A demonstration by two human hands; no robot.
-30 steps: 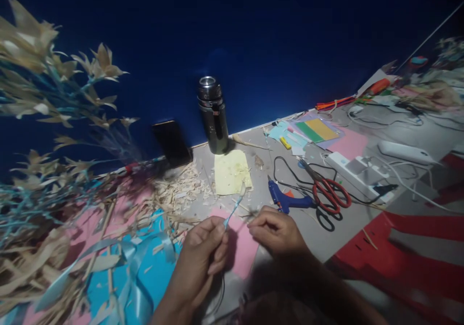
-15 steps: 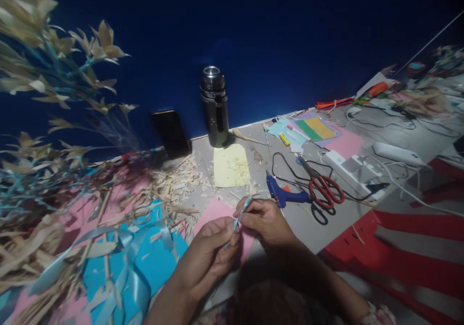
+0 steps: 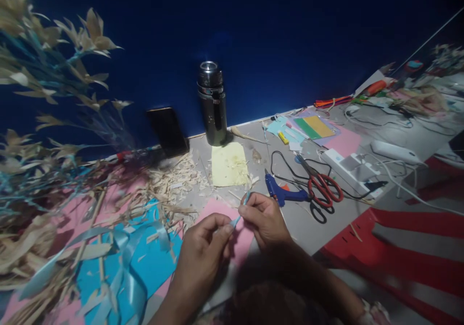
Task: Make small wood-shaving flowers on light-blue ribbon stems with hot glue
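My left hand (image 3: 205, 252) pinches the lower end of a thin stick wrapped in light blue ribbon (image 3: 241, 210). My right hand (image 3: 264, 217) pinches the same stick higher up, close to its pale tip. Both hands hover over a pink sheet (image 3: 237, 238) near the table's front edge. A light blue ribbon (image 3: 126, 267) lies looped on a blue sheet to the left of my left hand.
A steel flask (image 3: 212, 104) and a dark phone (image 3: 167, 131) stand against the blue wall. A yellow sheet (image 3: 229, 165), a blue glue gun (image 3: 282, 192), red scissors (image 3: 322, 185) and a white power strip (image 3: 350, 166) lie behind. Dried leaf stems (image 3: 47, 122) and shavings crowd the left.
My right hand has moved left from beside the stick and taken hold of it. Both hands have drawn closer together, with the stick now between them.
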